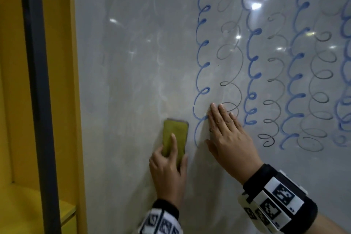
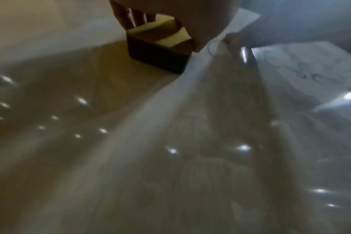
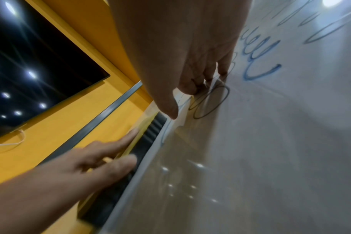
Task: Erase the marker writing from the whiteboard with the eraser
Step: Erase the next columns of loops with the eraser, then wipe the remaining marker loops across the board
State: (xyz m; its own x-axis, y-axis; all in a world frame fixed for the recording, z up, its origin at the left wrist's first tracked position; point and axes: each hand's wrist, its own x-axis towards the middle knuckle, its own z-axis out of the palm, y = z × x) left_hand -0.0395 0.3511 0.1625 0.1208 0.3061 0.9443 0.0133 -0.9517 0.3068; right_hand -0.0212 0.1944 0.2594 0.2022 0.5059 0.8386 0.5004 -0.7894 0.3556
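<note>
Eraser point(image 1: 175, 137) pressed flat on whiteboard point(image 1: 133, 62), gripped by left hand point(image 1: 169, 173) at lower end. Right hand point(image 1: 229, 138) flat, fingers straight, on board. Judged light, soft-faced; best held by sides. Loops point(image 1: 202, 43) remain.

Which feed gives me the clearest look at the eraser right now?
The head view: the whole yellow-backed eraser sits flat on the whiteboard under the left hand. The left wrist view shows only its blurred end; the right wrist view shows it edge-on, its dark pad against the board.
</note>
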